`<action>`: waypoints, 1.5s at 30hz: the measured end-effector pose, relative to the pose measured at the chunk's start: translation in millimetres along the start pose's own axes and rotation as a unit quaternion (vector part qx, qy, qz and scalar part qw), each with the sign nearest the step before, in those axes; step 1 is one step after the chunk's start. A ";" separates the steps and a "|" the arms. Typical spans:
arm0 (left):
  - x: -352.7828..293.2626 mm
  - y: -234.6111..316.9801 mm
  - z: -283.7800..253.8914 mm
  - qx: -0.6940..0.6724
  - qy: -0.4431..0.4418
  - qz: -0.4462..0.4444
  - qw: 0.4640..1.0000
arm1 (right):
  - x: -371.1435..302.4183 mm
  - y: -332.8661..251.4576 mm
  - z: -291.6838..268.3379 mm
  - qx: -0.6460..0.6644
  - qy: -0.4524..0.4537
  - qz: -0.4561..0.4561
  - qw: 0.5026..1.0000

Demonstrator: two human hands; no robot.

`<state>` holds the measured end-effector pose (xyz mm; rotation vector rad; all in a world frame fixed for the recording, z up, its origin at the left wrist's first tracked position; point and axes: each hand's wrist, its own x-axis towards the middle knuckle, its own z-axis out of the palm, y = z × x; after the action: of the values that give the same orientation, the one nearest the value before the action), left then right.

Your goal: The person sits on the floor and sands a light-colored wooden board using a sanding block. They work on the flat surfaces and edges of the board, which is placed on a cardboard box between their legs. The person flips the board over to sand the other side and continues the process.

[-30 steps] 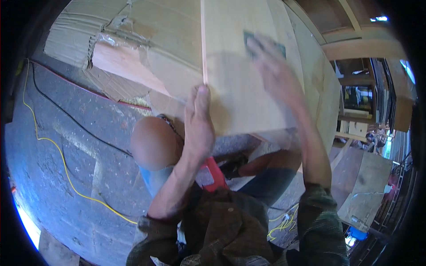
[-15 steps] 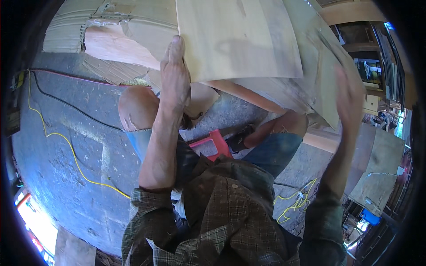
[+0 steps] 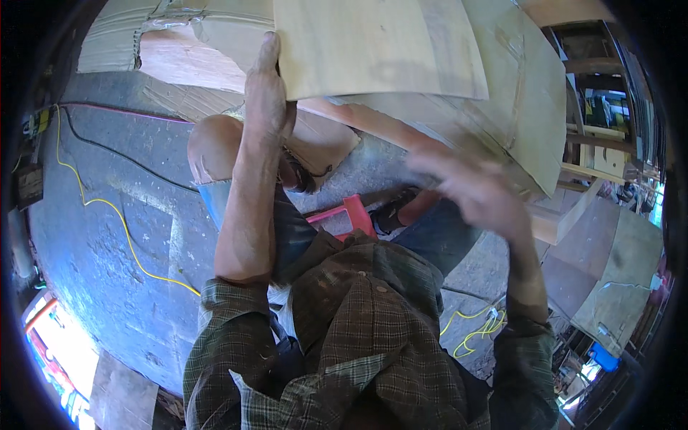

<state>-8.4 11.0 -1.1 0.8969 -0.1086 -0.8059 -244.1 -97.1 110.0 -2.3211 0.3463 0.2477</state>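
A pale wooden board (image 3: 380,46) with a straight left side and a slightly curved near edge lies tilted at the top of the view, over sheets of cardboard. My left hand (image 3: 265,97) grips its left edge near the corner, thumb pointing up along the edge, with the other fingers hidden behind it. My right hand (image 3: 480,186) is smeared by motion above my right knee, apart from the board. Its fingers point to the left, and whether they hold anything is not clear. Under the board, a reddish wooden bar (image 3: 376,125) runs slantwise.
Flattened cardboard (image 3: 534,93) spreads beneath and beside the board. A pink plastic stool (image 3: 356,215) stands between my legs. A yellow cord (image 3: 118,218) and a dark cable (image 3: 122,159) cross the concrete floor (image 3: 86,265) at left. Wooden shelving (image 3: 602,136) stands at right.
My right hand has swung from the right of the board down and left to above my knee. The left hand and the board have shifted slightly up and left in view.
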 end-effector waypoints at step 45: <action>11.7 6.2 8.3 -0.056 -0.007 -0.049 0.997 | 278.4 32.8 -70.2 -0.288 0.213 -0.081 0.930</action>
<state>0.1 0.0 6.0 0.7951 -0.0318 -0.9006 13.4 -217.8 58.7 -2.9678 0.3178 -0.2865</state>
